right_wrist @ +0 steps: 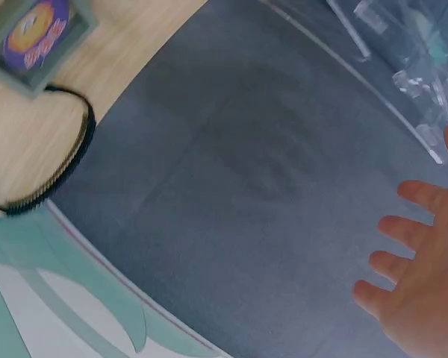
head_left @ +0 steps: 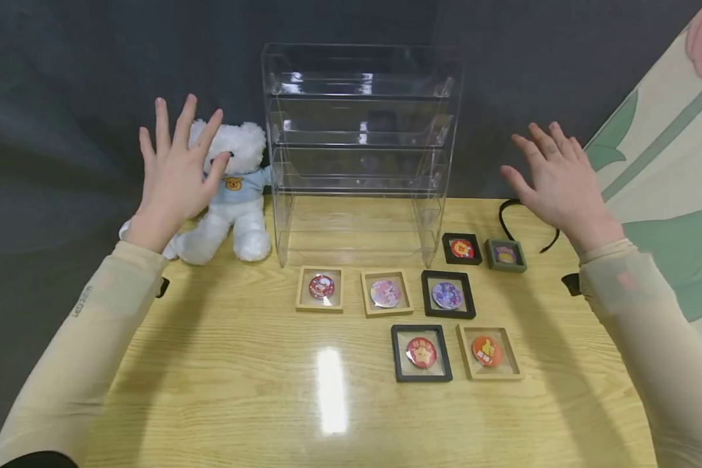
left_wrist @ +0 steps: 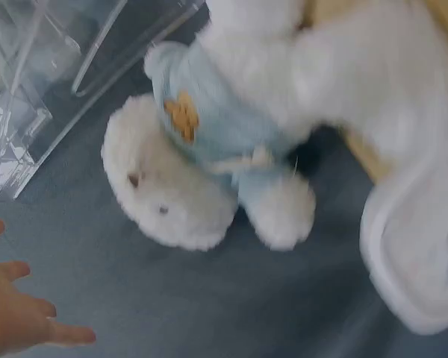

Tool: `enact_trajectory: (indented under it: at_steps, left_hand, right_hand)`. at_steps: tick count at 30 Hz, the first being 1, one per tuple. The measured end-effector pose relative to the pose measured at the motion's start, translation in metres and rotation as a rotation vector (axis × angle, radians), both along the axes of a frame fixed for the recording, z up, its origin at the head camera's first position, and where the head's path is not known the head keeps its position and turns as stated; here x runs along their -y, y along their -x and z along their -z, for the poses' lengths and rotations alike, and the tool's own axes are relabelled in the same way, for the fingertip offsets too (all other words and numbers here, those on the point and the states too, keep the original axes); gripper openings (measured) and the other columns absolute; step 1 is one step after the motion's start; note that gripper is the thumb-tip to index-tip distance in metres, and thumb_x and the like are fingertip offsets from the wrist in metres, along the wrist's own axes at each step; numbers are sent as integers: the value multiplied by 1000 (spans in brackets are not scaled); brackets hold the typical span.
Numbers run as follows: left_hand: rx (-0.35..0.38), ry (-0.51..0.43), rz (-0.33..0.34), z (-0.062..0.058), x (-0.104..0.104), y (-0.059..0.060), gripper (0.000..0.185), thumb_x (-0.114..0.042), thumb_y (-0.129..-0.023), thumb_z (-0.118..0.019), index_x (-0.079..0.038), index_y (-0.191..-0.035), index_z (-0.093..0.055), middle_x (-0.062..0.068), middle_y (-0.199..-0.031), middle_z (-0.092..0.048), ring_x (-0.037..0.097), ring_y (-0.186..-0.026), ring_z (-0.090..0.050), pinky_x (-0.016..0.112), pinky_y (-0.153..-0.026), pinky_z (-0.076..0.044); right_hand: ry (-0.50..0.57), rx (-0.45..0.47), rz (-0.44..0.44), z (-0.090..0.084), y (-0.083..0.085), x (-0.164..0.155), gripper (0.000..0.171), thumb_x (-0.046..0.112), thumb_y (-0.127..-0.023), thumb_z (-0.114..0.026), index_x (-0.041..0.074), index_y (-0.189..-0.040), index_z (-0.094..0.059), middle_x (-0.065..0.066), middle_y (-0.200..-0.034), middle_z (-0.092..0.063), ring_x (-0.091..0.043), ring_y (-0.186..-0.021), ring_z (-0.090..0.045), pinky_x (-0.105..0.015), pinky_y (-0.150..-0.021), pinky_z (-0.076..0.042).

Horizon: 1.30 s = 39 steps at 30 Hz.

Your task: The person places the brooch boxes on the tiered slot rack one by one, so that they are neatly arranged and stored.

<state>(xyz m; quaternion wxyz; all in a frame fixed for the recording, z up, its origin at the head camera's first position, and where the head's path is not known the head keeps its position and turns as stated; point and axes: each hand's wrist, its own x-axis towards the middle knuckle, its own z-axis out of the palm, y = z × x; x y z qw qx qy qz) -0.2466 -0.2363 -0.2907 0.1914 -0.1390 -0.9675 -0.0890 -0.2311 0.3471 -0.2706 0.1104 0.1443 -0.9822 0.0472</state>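
Note:
My left hand (head_left: 178, 172) hovers with spread, straight fingers in front of a white teddy bear (head_left: 240, 146) in a blue shirt, partly covering it. My right hand (head_left: 561, 179) is raised over the table's back right, fingers extended, holding nothing. Below it lie a black headband (head_left: 506, 221) and a small grey-green frame (head_left: 506, 255) with a purple badge. Between the hands stands a clear acrylic display rack (head_left: 359, 140) with several tiers. In front of it lie framed badges, among them a wooden frame (head_left: 299, 289), a pink-badge frame (head_left: 410, 302) and a black frame (head_left: 472, 302).
Nearer the front lie a black frame (head_left: 396, 357) with a red star badge and a wooden frame (head_left: 467, 357) with an orange badge. Another black frame (head_left: 448, 257) sits by the rack. Dark cloth (head_left: 351, 23) hangs behind; a floral cloth (head_left: 667, 136) borders the right.

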Motion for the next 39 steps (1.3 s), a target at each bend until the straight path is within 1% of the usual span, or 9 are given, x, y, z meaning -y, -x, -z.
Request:
enact_trajectory:
  at_steps: [3,7,11,14,19,23,26,31,39]
  left_hand:
    - [11,-177,37,22,-8,0,64,-41,-116,-37,-19,-173,-21,10,-180,1,43,-161,15,74,-124,4]
    - [49,-498,155,60,-26,5,63,-35,-117,-36,-10,-173,-20,17,-178,-5,43,-161,10,64,-129,1]
    - [86,-769,227,87,-43,7,63,-31,-118,-32,-8,-173,-11,15,-179,-6,32,-163,4,49,-132,-1]
    - [91,-884,234,100,-54,3,61,-26,-119,-30,-9,-173,-10,10,-179,-8,26,-163,-5,40,-132,-6]
    - [140,-1021,253,100,-75,-13,60,-15,-118,-28,-5,-172,-3,10,-179,-3,28,-163,-6,34,-131,-8]
    - [145,-1094,269,84,-87,-27,59,-8,-117,-27,4,-170,-3,20,-178,-3,33,-163,-5,31,-131,-7]
    - [152,-1124,275,84,-90,-28,58,-8,-117,-26,5,-169,-5,20,-178,-4,33,-163,-5,30,-130,-7]
    - [188,-1183,309,94,-95,-23,59,-5,-116,-24,6,-169,-1,20,-178,-1,29,-164,-2,28,-130,-4]
    - [166,-1216,330,120,-95,-6,59,-4,-116,-23,1,-170,-1,15,-178,-2,28,-164,-3,26,-130,-6]
  right_hand:
    - [49,-1,-11,9,-10,9,74,52,-115,-34,1,-168,-29,-27,-174,-19,-51,-159,-12,-70,-126,-16]
    - [179,14,-23,33,-30,25,66,48,-116,-37,3,-164,-38,-29,-165,-37,-56,-146,-36,-80,-104,-39]
    - [337,42,-68,64,-47,36,59,40,-117,-40,-2,-158,-46,-33,-152,-50,-57,-134,-48,-76,-100,-41]
    - [449,65,-100,84,-57,35,54,32,-118,-41,-8,-153,-50,-35,-146,-54,-55,-128,-53,-72,-101,-43]
    - [559,104,-73,107,-69,30,47,24,-118,-39,-11,-145,-54,-35,-139,-60,-53,-120,-61,-67,-94,-50]
    - [632,180,-5,120,-74,24,47,25,-119,-35,-10,-143,-56,-32,-133,-63,-42,-110,-67,-42,-85,-59]
    - [731,249,30,133,-75,18,47,25,-119,-34,-10,-142,-55,-31,-134,-62,-22,-106,-68,-20,-81,-58]
    - [847,326,47,154,-75,14,45,19,-118,-37,-14,-142,-53,-35,-137,-59,-3,-103,-63,-18,-83,-59]
    - [862,422,87,164,-80,18,42,15,-116,-44,-16,-142,-52,-37,-132,-61,-15,-106,-66,-19,-84,-59]
